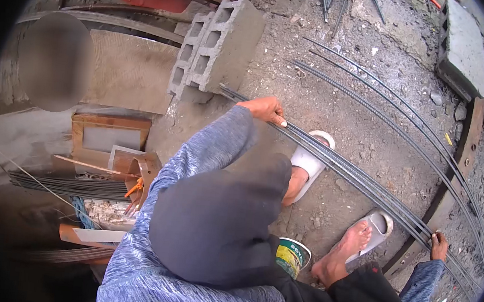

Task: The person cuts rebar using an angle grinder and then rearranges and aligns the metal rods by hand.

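Note:
A bundle of several ribbed steel bars runs diagonally from beside the hollow concrete blocks down to the lower right. My left hand is closed around its upper part, the thumb lying along the bars. Farther down, my right hand grips the same bars near a rusty metal beam on the ground. The bars pass just beyond my two feet, which wear pale slippers. Beyond them, several separate curved bars lie on the dirt. The fingers' undersides are hidden.
A labelled bucket stands beside my leg. More concrete blocks are at the upper right. At the left are a wooden frame, bundled thin rods and an orange-handled tool. Short bars lie at the top.

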{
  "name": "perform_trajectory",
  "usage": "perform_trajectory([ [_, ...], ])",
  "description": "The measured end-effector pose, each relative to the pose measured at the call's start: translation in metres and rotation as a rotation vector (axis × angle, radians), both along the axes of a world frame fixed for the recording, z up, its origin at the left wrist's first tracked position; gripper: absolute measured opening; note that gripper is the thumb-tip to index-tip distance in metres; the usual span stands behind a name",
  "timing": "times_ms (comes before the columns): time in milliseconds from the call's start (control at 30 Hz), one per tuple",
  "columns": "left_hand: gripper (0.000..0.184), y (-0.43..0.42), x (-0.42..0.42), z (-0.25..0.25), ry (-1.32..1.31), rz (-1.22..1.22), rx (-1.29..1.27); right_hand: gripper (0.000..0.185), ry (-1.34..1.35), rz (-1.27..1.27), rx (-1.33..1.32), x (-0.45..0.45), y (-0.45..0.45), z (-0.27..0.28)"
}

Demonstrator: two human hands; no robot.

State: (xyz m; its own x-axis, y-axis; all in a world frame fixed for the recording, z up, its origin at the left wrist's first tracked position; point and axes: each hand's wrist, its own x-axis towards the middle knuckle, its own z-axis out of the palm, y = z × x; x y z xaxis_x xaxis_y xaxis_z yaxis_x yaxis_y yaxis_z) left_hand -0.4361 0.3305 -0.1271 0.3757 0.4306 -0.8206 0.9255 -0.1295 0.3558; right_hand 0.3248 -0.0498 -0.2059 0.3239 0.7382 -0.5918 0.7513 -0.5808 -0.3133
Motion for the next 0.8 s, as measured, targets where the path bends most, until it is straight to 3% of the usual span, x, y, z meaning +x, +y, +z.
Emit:
perform_trajectory([
  [67,0.052,-0.001,-0.001,0.005,0.036,-0.069,0.084,0.049,-0.166,0.127,0.098,-0.018,0.004,0.009],
  [100,0.054,-0.004,-0.002,0.01,0.053,-0.103,0.134,0.06,-0.098,-0.051,0.092,-0.026,0.01,0.015],
  [200,0.055,-0.024,-0.005,0.039,-0.079,0.15,0.446,0.074,0.437,-0.761,0.368,-0.107,0.034,0.089],
  [233,0.059,-0.032,-0.017,0.052,-0.169,0.257,0.453,0.085,0.658,-0.749,0.425,-0.105,0.024,0.09],
  [267,0.063,-0.033,-0.019,0.058,-0.302,0.325,0.427,0.089,1.013,-0.773,0.532,-0.137,0.03,0.141],
  [300,0.066,-0.048,-0.009,0.087,-0.392,0.47,0.484,0.093,1.51,-0.808,0.642,-0.156,0.03,0.175],
  [333,0.07,-0.046,-0.039,0.062,-0.51,0.63,0.353,0.095,1.651,-0.855,0.736,-0.186,0.033,0.219],
  [367,0.074,-0.07,-0.016,0.117,-0.441,0.867,0.288,0.095,1.771,-0.871,0.814,-0.191,0.028,0.236],
  [433,0.081,-0.056,-0.088,0.075,-0.88,1.259,-0.099,0.098,1.808,-0.763,0.912,-0.194,0.013,0.259],
  [467,0.083,-0.083,-0.059,0.108,-0.979,1.464,-0.026,0.098,1.763,-0.824,0.956,-0.201,0.007,0.274],
  [500,0.081,-0.078,-0.089,0.081,-1.56,0.754,-0.532,0.098,1.724,-0.799,0.984,-0.207,0.0,0.285],
  [567,0.078,-0.124,-0.066,0.118,-1.425,1.091,-0.322,0.103,1.613,-0.676,0.999,-0.221,-0.019,0.28],
  [600,0.077,-0.145,-0.042,0.135,-1.319,1.232,-0.246,0.092,1.756,-0.316,0.985,-0.222,-0.026,0.256],
  [800,0.069,-0.243,0.015,0.208,-1.075,1.309,-0.252,0.079,1.238,-0.789,0.958,-0.281,-0.093,0.302],
])
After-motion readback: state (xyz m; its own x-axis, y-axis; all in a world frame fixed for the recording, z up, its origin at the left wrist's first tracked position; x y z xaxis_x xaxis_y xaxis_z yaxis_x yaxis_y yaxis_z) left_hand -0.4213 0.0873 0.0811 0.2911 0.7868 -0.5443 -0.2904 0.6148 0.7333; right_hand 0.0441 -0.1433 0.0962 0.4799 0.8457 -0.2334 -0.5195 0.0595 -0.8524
